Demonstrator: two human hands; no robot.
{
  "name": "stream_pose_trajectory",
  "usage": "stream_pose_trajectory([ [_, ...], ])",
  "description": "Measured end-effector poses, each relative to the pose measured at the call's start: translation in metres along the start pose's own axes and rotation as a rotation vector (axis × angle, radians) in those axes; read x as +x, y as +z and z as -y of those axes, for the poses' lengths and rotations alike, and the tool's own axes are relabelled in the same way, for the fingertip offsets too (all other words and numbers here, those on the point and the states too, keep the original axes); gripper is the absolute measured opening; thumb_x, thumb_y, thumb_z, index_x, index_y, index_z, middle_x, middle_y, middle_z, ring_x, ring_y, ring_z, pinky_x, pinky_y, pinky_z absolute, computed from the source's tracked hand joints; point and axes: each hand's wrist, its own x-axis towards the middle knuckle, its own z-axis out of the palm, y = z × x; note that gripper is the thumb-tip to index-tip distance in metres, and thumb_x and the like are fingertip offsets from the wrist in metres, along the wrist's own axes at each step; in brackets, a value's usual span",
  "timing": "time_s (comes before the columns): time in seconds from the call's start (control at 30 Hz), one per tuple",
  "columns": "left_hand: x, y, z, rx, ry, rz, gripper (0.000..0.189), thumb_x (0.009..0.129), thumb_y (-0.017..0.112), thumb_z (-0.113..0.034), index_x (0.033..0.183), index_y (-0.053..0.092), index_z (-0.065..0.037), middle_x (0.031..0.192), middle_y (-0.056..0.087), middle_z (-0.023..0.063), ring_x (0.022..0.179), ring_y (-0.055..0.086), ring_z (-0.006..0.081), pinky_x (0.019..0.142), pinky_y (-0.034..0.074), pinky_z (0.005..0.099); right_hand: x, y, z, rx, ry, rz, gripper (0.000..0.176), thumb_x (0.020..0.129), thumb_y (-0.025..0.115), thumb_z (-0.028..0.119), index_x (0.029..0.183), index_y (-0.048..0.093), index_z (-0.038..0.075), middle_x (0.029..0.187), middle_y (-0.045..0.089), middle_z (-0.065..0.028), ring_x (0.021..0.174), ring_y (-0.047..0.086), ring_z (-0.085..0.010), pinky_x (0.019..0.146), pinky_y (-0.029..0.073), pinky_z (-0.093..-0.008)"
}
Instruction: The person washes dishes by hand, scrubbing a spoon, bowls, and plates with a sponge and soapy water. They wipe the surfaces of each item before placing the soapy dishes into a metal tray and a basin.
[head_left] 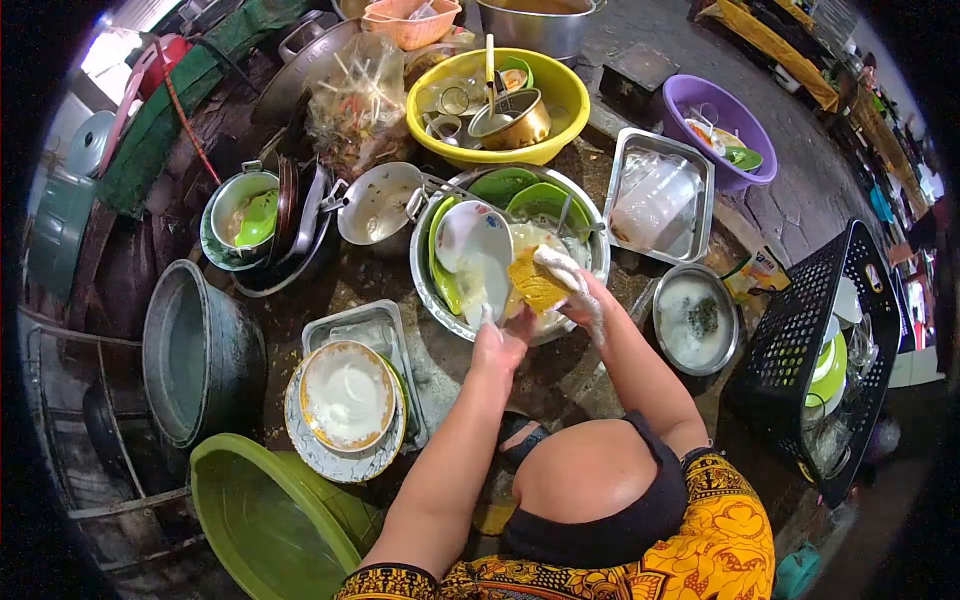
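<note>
My right hand (577, 298), streaked with white foam, is closed around a yellow sponge (537, 282) over the metal basin (597, 262). My left hand (499, 347) is at the basin's near side, its soapy thumb pressed on the near edge of a white bowl (484, 275) with a floral rim; its other fingers are partly hidden. The bowl is tilted inside the basin. Green dishes (545, 203) and cloudy, sudsy water surround it. To the right stands a small metal bowl (690, 318) of foamy water with a dark scouring pad (703, 317) in it.
Behind the basin stands a yellow tub (565, 147) with a pot and glasses. A black crate (765, 375) of dishes is at right, near a metal tray (660, 247). Foamy plates (345, 395), a grey tub (205, 350) and a green tub (265, 520) are at left.
</note>
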Motion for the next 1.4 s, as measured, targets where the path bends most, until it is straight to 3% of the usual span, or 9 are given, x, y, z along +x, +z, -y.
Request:
stream_pose_trajectory([
  [0.2, 0.033, -0.009, -0.023, -0.046, 0.324, 0.087, 0.032, 0.087, 0.036, -0.012, 0.119, 0.040, -0.009, 0.111, 0.051, 0.0126, 0.092, 0.055, 0.0271, 0.074, 0.051, 0.0405, 0.013, -0.027, -0.002, 0.115, -0.014, 0.054, 0.039, 0.083, 0.054, 0.022, 0.116, 0.047, 0.003, 0.105, 0.057, -0.0116, 0.093, 0.058, -0.0227, 0.077, 0.049, -0.0371],
  [0.4, -0.004, 0.008, -0.028, 0.446, 0.376, -0.101, 0.036, 0.087, 0.033, -0.010, 0.123, 0.035, -0.013, 0.118, 0.047, 0.0128, 0.101, 0.052, 0.0298, 0.078, 0.049, 0.0488, 0.024, -0.073, -0.004, 0.071, -0.063, -0.155, 0.042, 0.077, 0.057, 0.032, 0.109, 0.050, 0.006, 0.097, 0.059, -0.0088, 0.078, 0.060, -0.0207, 0.060, 0.052, -0.0327],
  [0.57, -0.011, -0.026, -0.052, 0.892, 0.857, -0.207, 0.046, 0.080, 0.040, 0.003, 0.125, 0.033, -0.002, 0.116, 0.048, 0.0134, 0.101, 0.051, 0.0220, 0.085, 0.041, 0.0291, 0.029, -0.044, -0.020, -0.575, -0.277, -0.376, 0.038, 0.081, 0.054, 0.026, 0.111, 0.049, 0.004, 0.096, 0.059, -0.0090, 0.086, 0.058, -0.0224, 0.066, 0.049, -0.0331],
  [0.73, -0.053, -0.019, -0.056, 1.047, 0.861, -0.308, 0.044, 0.081, 0.040, 0.001, 0.124, 0.032, 0.000, 0.118, 0.047, 0.0139, 0.103, 0.048, 0.0229, 0.087, 0.039, 0.0304, 0.007, 0.041, -0.085, -1.462, -0.291, 0.142, 0.051, 0.084, 0.048, 0.026, 0.131, 0.032, 0.015, 0.114, 0.051, -0.0206, 0.102, 0.052, -0.0324, 0.091, 0.038, -0.0384],
  [0.8, -0.056, -0.027, -0.058, 0.936, 0.897, -0.194, 0.044, 0.082, 0.039, 0.001, 0.125, 0.032, 0.000, 0.118, 0.046, 0.0141, 0.105, 0.048, 0.0225, 0.087, 0.039, 0.0302, 0.006, 0.050, -0.116, -1.513, -0.576, 0.254, 0.058, 0.083, 0.047, 0.029, 0.136, 0.023, 0.020, 0.128, 0.038, -0.0227, 0.117, 0.039, -0.0337, 0.100, 0.024, -0.0386],
  [0.93, -0.057, -0.057, -0.067, 0.910, 0.870, -0.249, 0.048, 0.083, 0.037, 0.002, 0.129, 0.027, 0.000, 0.121, 0.044, 0.0144, 0.107, 0.046, 0.0217, 0.090, 0.037, 0.0298, 0.018, 0.038, -0.096, -1.800, -0.365, 0.040, 0.060, 0.081, 0.049, 0.030, 0.135, 0.025, 0.016, 0.133, 0.031, -0.0193, 0.124, 0.029, -0.0303, 0.103, 0.017, -0.0383],
  [1.07, -0.058, -0.075, -0.068, 0.989, 0.931, -0.226, 0.047, 0.083, 0.041, 0.000, 0.128, 0.028, -0.003, 0.115, 0.047, 0.0139, 0.102, 0.049, 0.0224, 0.083, 0.043, 0.0317, 0.042, 0.022, -0.075, -1.762, -0.475, 0.112, 0.054, 0.081, 0.053, 0.029, 0.129, 0.036, 0.012, 0.127, 0.041, -0.0166, 0.116, 0.041, -0.0271, 0.098, 0.027, -0.0366],
  [1.17, -0.051, -0.093, -0.070, 0.833, 0.907, -0.185, 0.044, 0.083, 0.042, -0.001, 0.126, 0.031, -0.003, 0.113, 0.049, 0.0135, 0.101, 0.050, 0.0221, 0.083, 0.043, 0.0321, 0.056, 0.021, -0.061, -0.941, -0.170, -0.031, 0.033, 0.085, 0.050, 0.018, 0.117, 0.052, 0.008, 0.101, 0.061, -0.0060, 0.085, 0.056, -0.0120, 0.071, 0.047, -0.0268],
  [1.4, -0.064, -0.088, -0.067, 0.732, 0.758, -0.173, 0.049, 0.082, 0.042, 0.003, 0.129, 0.026, -0.001, 0.124, 0.042, 0.0135, 0.110, 0.043, 0.0230, 0.094, 0.032, 0.0317, 0.043, 0.066, 0.011, -1.146, -0.388, 0.114, 0.029, 0.081, 0.053, 0.009, 0.109, 0.054, 0.001, 0.093, 0.062, -0.0094, 0.078, 0.059, -0.0134, 0.070, 0.049, -0.0259],
])
